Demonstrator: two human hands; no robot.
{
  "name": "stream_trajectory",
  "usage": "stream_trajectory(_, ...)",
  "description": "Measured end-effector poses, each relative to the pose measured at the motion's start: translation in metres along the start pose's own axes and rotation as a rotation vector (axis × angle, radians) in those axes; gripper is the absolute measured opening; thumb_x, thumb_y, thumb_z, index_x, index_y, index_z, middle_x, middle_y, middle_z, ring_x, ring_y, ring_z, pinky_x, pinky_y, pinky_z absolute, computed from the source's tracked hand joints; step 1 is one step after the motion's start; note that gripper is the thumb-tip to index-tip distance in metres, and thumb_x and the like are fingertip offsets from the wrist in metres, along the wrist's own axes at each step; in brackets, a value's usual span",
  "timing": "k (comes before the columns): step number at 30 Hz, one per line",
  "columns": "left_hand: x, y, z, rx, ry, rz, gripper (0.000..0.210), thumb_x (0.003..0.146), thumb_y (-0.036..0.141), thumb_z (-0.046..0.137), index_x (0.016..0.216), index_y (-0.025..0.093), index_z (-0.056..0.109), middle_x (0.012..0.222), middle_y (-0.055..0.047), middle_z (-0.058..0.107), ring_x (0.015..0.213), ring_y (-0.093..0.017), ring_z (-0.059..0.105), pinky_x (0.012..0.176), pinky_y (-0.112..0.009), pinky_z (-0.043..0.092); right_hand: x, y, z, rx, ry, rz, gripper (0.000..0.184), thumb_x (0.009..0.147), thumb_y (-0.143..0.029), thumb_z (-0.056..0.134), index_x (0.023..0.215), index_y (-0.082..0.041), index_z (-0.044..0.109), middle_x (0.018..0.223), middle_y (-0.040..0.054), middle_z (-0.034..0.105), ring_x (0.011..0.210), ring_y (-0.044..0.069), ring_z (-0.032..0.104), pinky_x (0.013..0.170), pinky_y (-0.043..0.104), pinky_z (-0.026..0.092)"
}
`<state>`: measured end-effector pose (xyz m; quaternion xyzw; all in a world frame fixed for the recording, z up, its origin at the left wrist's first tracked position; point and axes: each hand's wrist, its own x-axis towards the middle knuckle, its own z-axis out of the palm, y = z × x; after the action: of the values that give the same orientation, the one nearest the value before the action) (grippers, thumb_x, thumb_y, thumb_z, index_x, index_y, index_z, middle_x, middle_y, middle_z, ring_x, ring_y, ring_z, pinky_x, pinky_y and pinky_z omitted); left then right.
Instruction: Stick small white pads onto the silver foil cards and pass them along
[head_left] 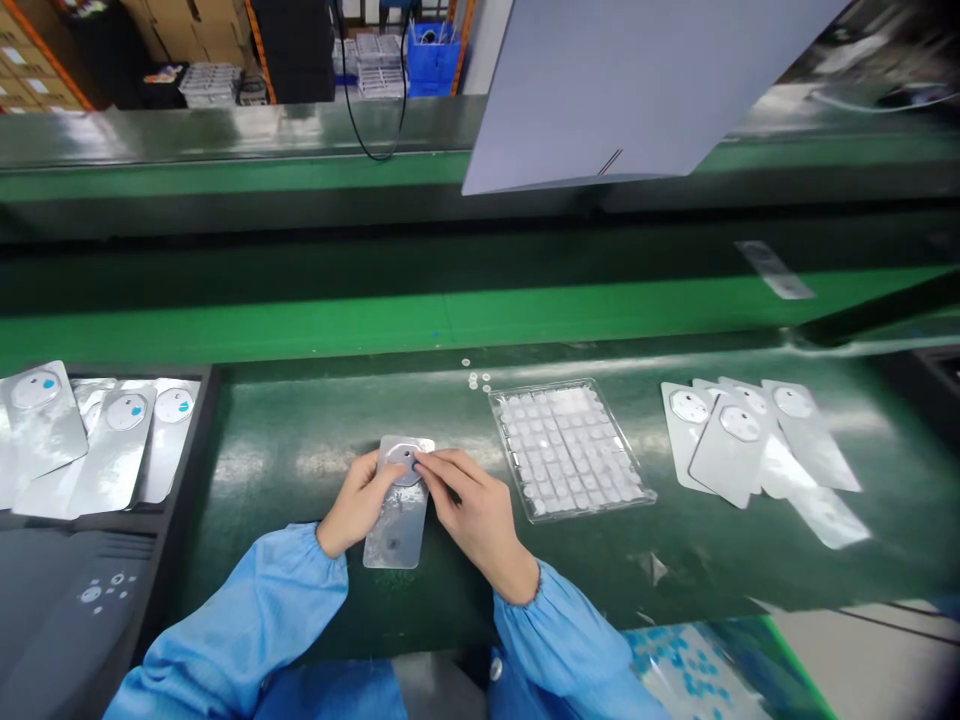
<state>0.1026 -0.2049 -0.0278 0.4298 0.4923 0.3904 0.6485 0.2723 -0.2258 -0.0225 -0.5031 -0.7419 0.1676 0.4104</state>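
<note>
A silver rectangular metal plate (396,520) with rounded corners lies before me on the green table, its round disc (407,476) at the far end. My left hand (360,500) grips the plate's left edge, thumb on top near the disc. At the disc's right side, my right hand (474,508) pinches a small blue piece (417,464) between its fingertips; the fingers partly hide it. A clear plastic tray (534,515) filled with rows of small whitish pieces (566,440) lies to the right of my right hand.
Similar plates (739,455) lie overlapping at the right. On the left, a dark tray (176,500) holds plates with blue dots (124,440). Small white rings (473,380) lie beyond the clear tray. A bag of blue pieces (694,670) is at bottom right. A pale panel (630,90) hangs overhead.
</note>
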Motion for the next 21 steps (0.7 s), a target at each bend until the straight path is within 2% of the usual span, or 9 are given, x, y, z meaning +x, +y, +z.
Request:
stream_trajectory(6,0.000,-0.003,-0.001,-0.008,0.023,-0.001,0.027,0.080,0.040,0.068,0.077,0.014,0.071,0.073,-0.003,0.067,0.070,-0.018,0.056,0.064,-0.027,0.043,0.001,0.000,0.000,-0.096,0.002,-0.053,0.018,0.105,-0.018,0.056,0.111,-0.024,0.073,0.101,0.0048,0.077,0.085,0.017,0.074,0.076,0.027,0.059)
stream_trajectory(9,0.000,0.000,0.000,-0.012,0.033,0.000,0.026,0.080,0.040,0.069,0.078,0.014,0.072,0.075,-0.003,0.070,0.072,-0.019,0.059,0.065,-0.027,0.045,0.001,-0.002,0.002,-0.026,0.007,-0.022,0.017,0.105,-0.018,0.054,0.104,-0.023,0.070,0.098,0.0059,0.074,0.086,0.018,0.072,0.073,0.027,0.056)
stream_trajectory(12,0.000,0.005,0.001,-0.066,0.057,-0.021,0.025,0.078,0.038,0.071,0.082,0.014,0.075,0.079,-0.004,0.074,0.075,-0.020,0.063,0.070,-0.027,0.048,0.002,-0.006,0.004,0.219,0.041,0.142,0.017,0.105,-0.022,0.051,0.095,-0.022,0.065,0.090,0.0048,0.067,0.079,0.017,0.067,0.068,0.027,0.055)
stream_trajectory(16,-0.001,0.009,0.004,-0.235,0.035,-0.132,0.028,0.074,0.039,0.076,0.087,0.014,0.077,0.083,-0.006,0.078,0.077,-0.024,0.072,0.076,-0.032,0.054,0.003,-0.009,-0.001,0.484,0.170,0.375,0.016,0.100,-0.032,0.058,0.088,-0.021,0.063,0.083,0.0021,0.061,0.072,0.016,0.062,0.064,0.027,0.054)
stream_trajectory(19,-0.002,0.011,0.004,-0.366,0.020,-0.223,0.035,0.072,0.039,0.079,0.095,0.013,0.077,0.090,-0.010,0.080,0.081,-0.030,0.076,0.076,-0.037,0.058,-0.007,-0.003,-0.021,0.535,0.261,0.473,0.018,0.094,-0.038,0.068,0.087,-0.021,0.067,0.087,0.0046,0.068,0.081,0.019,0.067,0.071,0.030,0.056)
stream_trajectory(21,-0.002,0.013,0.003,-0.411,0.042,-0.258,0.040,0.070,0.038,0.080,0.101,0.012,0.076,0.096,-0.013,0.080,0.085,-0.033,0.078,0.075,-0.038,0.059,-0.025,0.005,-0.047,0.500,0.303,0.568,0.021,0.088,-0.041,0.075,0.088,-0.021,0.070,0.088,0.0064,0.072,0.081,0.021,0.068,0.072,0.032,0.057)
